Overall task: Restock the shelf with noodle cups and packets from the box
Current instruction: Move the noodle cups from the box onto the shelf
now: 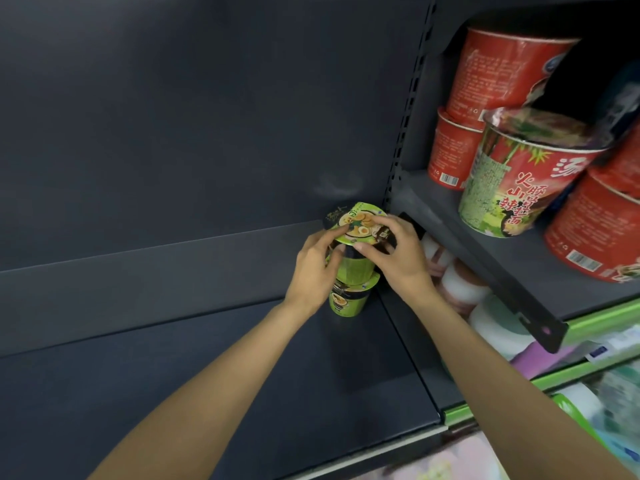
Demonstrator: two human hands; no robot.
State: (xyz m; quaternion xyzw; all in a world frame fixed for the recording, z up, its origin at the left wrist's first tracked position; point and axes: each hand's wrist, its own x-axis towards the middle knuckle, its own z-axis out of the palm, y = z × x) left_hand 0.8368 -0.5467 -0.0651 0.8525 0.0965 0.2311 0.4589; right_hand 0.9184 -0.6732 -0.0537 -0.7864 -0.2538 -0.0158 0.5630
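Shelf (173, 375): two green cups stacked at its back right corner. Left hand (313, 268) and right hand (398, 258) grip top cup (353, 223), seated on bottom cup (346, 301). Risk: off-centre release topples the stack

I note the dark shelf (207, 358) reads as matt painted metal, smooth, with a faint sheen along its back ledge. The upper green noodle cup (353, 268) wears glossy printed film; its lid (353, 221) looks like shiny foil-paper. The red noodle tubs (498, 74) alongside carry slick shrink-wrap catching the light. The green shelf edge strip (602, 318) seems smooth plastic.
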